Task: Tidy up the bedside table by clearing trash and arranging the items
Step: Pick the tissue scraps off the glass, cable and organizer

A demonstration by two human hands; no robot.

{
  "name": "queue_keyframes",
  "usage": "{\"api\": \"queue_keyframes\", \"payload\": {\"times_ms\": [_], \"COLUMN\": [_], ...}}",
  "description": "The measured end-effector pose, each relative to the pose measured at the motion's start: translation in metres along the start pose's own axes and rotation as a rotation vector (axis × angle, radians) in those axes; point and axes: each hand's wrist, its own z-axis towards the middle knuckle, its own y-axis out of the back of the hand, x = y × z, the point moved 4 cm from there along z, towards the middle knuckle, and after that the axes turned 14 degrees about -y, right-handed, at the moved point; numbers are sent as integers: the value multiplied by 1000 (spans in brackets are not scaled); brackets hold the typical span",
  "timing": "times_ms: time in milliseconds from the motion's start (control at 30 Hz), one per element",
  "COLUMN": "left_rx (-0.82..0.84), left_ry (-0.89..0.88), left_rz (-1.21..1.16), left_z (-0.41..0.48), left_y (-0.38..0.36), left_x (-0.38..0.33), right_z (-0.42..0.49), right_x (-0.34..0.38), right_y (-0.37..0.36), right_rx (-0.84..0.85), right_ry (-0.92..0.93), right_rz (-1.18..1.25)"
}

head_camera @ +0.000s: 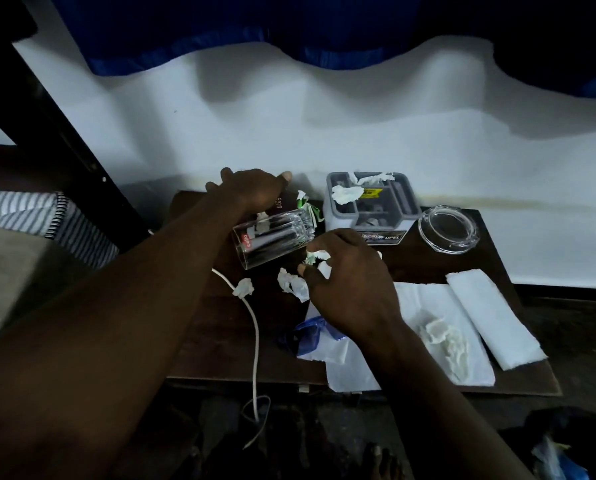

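The dark wooden bedside table (220,341) is strewn with crumpled white paper scraps. My right hand (348,282) pinches a crumpled scrap with green print (315,257) at the table's middle. Two more scraps (291,284) (243,287) lie just to its left. A clear drinking glass (272,240) lies on its side between my hands. At the table's back edge, my left hand (255,190) is spread with straight fingers over a dark flat item and holds nothing. A green-and-white wrapper (307,204) lies behind the glass.
A grey compartment box (386,216) with paper scraps on its lid stands at the back. Right of it sit a glass ashtray (449,230) and a folded white cloth (494,323). Blue glasses (310,336), white sheets with tissue (442,337) and a white cable (255,341) lie in front.
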Motion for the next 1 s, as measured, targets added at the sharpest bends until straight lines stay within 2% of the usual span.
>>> {"api": "queue_keyframes", "payload": {"times_ms": [200, 267, 333, 400, 467, 533, 633, 800, 1000], "left_rx": [-123, -198, -356, -549, -710, -792, -813, -817, -638], "left_ry": [-36, -98, -176, -212, -256, -255, -188, -179, -37], "left_rz": [14, 81, 148, 104, -19, -203, -421, -529, -1129], "left_z": [-8, -13, -23, -36, -54, -73, -102, -151, -181], "left_y": [5, 10, 19, 26, 29, 28, 17, -9, -36], "left_x": [-11, -14, -16, -12, -11, -12, -20, -32, -24], "right_z": [0, 0, 0, 0, -1, -2, -2, -5, -5], "right_x": [-2, -2, -1, -1, 0, 1, 2, 2, -7], "right_y": [2, 3, 4, 5, 7, 8, 9, 16, 18], "right_rx": [-20, -22, -18, -22, -24, -20, -10, -38, -14], "right_ry": [-5, -9, -16, -24, -29, -32, -36, -25, -64], "right_rz": [-9, -6, -3, -10, -10, -2, 17, -8, 1]}}
